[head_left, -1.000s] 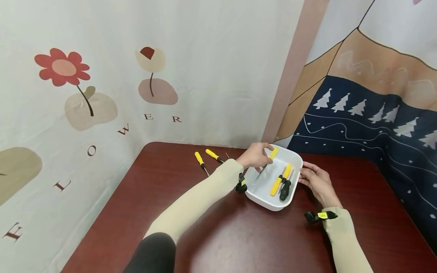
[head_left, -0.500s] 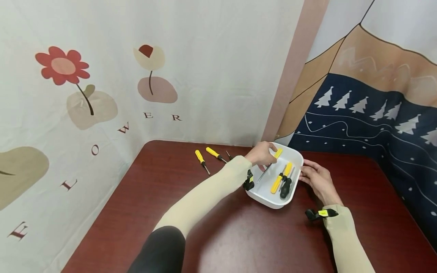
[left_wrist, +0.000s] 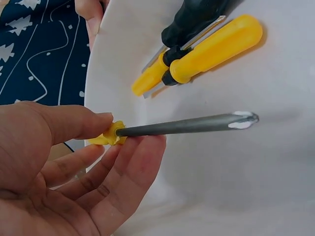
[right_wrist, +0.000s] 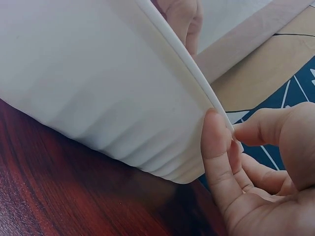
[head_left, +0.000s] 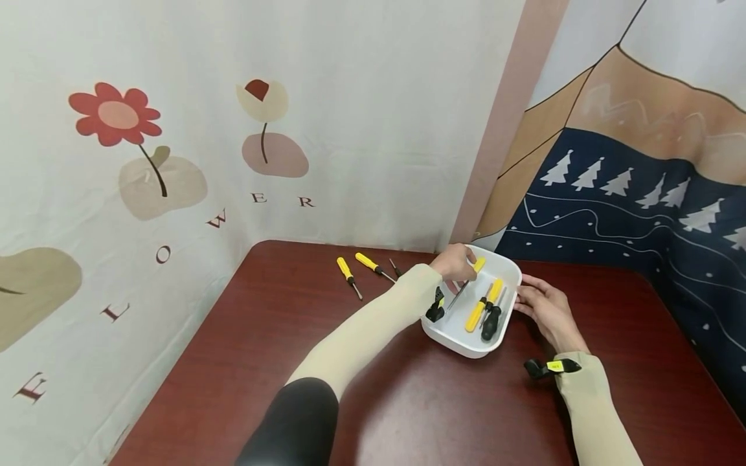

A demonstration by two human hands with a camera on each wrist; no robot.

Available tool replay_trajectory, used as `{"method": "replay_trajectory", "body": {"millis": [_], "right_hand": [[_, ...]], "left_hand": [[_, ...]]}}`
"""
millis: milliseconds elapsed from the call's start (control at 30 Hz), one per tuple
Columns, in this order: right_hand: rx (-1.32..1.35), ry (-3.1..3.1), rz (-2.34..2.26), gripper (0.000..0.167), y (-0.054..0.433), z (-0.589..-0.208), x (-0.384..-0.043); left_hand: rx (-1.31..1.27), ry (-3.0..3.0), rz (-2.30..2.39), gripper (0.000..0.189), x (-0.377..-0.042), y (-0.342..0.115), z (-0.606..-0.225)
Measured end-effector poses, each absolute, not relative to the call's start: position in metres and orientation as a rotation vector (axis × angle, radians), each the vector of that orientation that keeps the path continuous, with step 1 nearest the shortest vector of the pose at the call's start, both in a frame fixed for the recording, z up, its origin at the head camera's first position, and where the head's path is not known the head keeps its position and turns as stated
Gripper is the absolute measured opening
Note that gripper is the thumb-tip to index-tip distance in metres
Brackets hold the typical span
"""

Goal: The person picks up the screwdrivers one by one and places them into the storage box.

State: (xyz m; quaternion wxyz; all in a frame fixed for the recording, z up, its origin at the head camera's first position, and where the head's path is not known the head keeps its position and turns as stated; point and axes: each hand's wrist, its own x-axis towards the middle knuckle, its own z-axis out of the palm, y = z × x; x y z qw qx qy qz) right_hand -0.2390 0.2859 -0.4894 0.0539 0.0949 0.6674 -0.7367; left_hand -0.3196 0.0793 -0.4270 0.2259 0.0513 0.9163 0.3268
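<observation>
Over the white plastic tub, my left hand pinches a yellow-handled screwdriver between thumb and fingers. Its steel shaft slants down toward the tub's floor, and a cross-shaped tip shows in the left wrist view. Most of its handle is hidden by the hand there. At the tub's right side my right hand grips the rim, thumb on one face and fingers on the other, as the right wrist view shows. Inside the tub lie a black-handled screwdriver and two yellow-handled screwdrivers, close together on the right.
Left of the tub, two yellow-handled screwdrivers and a dark-handled screwdriver lie on the red-brown table. My left forearm reaches across beside them. Printed curtains hang right behind the table's far edge.
My left hand has shifted a little to the right over the tub, still holding the screwdriver. The right hand keeps its grip on the rim.
</observation>
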Motion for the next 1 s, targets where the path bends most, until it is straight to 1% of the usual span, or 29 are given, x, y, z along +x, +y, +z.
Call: {"method": "replay_trajectory", "body": {"millis": [333,600,833,1000], "right_hand": [[0.297,2.043,-2.228,0.056,0.287,-0.489,-0.239],[0.278,2.056,-2.226,0.055,0.286,-0.49,-0.239],[0.289,2.061,-2.212,0.056,0.286,-0.489,-0.239],[0.289,2.058,-2.214,0.057,0.286,-0.488,-0.239]], "left_hand": [[0.151,2.49,0.898,0.037,-0.32,0.091,-0.437],[0.152,2.528,0.757,0.015,-0.318,0.101,-0.443],[0.149,2.548,0.619,0.018,-0.318,0.108,-0.446],[0.124,2.556,0.587,0.014,-0.319,0.113,-0.448]]}}
